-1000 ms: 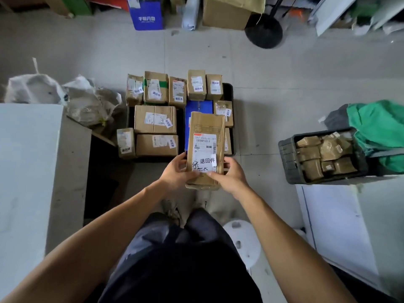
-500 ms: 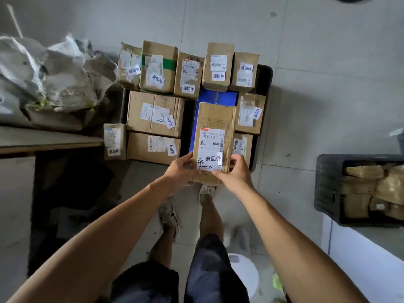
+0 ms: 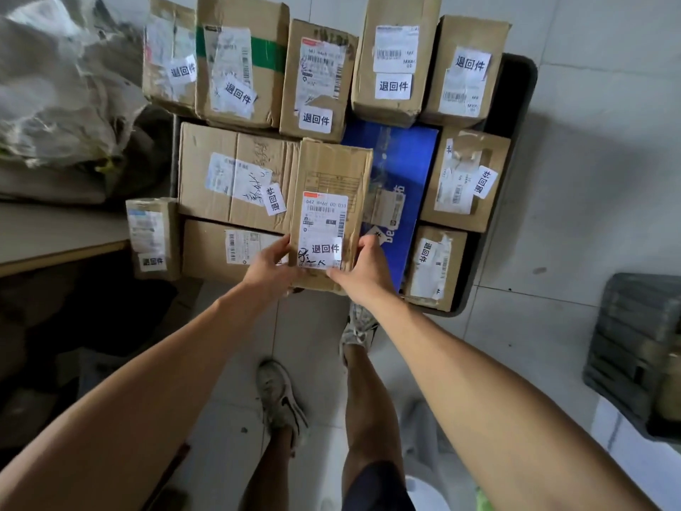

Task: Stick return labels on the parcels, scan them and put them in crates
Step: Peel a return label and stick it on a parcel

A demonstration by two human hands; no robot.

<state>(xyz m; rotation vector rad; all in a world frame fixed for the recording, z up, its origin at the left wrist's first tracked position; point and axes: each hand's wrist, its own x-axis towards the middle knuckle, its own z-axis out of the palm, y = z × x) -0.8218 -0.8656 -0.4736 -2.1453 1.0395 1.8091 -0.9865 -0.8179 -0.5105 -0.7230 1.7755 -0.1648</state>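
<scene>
Both hands hold one brown parcel (image 3: 329, 212) by its near end, above the packed black crate (image 3: 517, 116) on the floor. The left hand (image 3: 267, 265) has its grip closed on the near left corner, thumb on top. The right hand (image 3: 363, 265) grips the near right corner the same way, thumb close by the white return label (image 3: 325, 248). That label is already stuck on, over the lower part of the shipping label, so the step in hand looks like stowing the parcel in the crate.

The crate is nearly full. Labelled parcels line the far row and the right side, two large boxes (image 3: 236, 178) lie on the left, and a blue box (image 3: 396, 186) lies in the middle. The held parcel hangs over the seam between the large boxes and the blue box.

To do this well, I would keep it level and label up, then lower the far end first onto the blue box, which looks like the one flat place left. Let go only once the parcel rests flat. Setting it half on the large boxes could leave it tilted and ready to slide off. Whether a gap remains beneath it cannot be told from here.
</scene>
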